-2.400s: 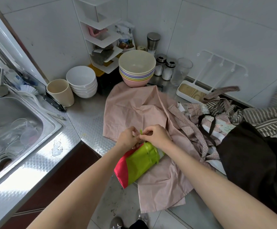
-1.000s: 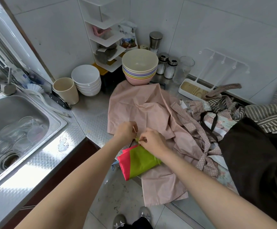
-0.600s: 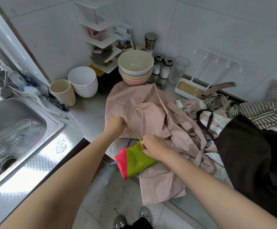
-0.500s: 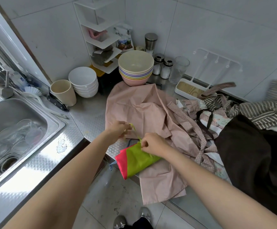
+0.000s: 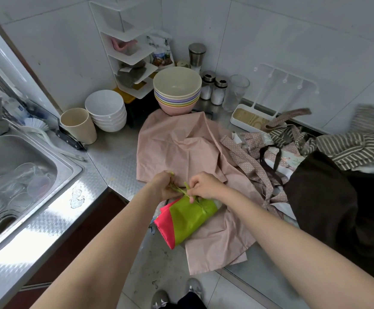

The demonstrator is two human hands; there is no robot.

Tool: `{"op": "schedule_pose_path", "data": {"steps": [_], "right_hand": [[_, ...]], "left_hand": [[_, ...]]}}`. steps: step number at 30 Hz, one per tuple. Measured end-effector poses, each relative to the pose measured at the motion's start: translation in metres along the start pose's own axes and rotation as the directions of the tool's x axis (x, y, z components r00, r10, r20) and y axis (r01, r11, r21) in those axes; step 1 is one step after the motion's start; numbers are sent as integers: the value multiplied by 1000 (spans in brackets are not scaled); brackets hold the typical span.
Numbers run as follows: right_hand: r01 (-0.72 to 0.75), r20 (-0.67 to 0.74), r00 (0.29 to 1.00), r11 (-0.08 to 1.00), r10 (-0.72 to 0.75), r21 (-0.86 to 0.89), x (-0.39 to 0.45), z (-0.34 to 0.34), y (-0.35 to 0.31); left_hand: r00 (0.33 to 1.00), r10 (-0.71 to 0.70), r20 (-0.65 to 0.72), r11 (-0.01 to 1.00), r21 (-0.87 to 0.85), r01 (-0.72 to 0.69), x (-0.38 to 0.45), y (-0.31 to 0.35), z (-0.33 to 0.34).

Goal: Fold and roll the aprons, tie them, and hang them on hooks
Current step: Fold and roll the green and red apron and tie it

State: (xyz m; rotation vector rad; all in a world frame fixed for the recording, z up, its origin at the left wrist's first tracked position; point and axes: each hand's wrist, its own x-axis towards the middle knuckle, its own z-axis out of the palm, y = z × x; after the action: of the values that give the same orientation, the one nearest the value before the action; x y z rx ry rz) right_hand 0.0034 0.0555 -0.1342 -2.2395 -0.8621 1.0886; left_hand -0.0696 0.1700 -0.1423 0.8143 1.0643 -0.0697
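My left hand (image 5: 163, 188) is pinching one green tie (image 5: 177, 190); my right hand (image 5: 204, 186) is pinching the other at the knot. The rolled green-and-red apron (image 5: 186, 221) is lying just nearer, on the pink apron (image 5: 181, 148).

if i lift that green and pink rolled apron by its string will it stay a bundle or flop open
Probably stays bundled: the green string already wraps the rolled apron, and the left hand and right hand are pinching its ends. It looks like thin, shiny fabric, so likely light and somewhat slippery. The untied pink end may sag or splay.
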Motion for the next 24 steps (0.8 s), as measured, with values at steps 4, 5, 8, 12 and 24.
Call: {"op": "schedule_pose_path", "data": {"steps": [4, 5, 8, 12, 24], "right_hand": [[10, -95, 995, 977, 11, 212, 3, -7, -7], [10, -126, 991, 935, 38, 355, 3, -5, -10], [-51, -159, 974, 833, 164, 551, 9, 5, -17], [-110, -240, 946, 913, 217, 392, 17, 14, -18], [-99, -213, 946, 847, 243, 523, 24, 18, -19]], "left_hand": [[1000, -22, 22, 996, 82, 20, -1, -1, 0], [999, -31, 40, 996, 90, 28, -4, -2, 1], [997, -40, 68, 998, 42, 38, -8, -5, 3], [994, 96, 47, 962, 254, -105, -3, -11, 0], [719, 593, 362, 145, 831, -537, -16, 30, -5]]}}
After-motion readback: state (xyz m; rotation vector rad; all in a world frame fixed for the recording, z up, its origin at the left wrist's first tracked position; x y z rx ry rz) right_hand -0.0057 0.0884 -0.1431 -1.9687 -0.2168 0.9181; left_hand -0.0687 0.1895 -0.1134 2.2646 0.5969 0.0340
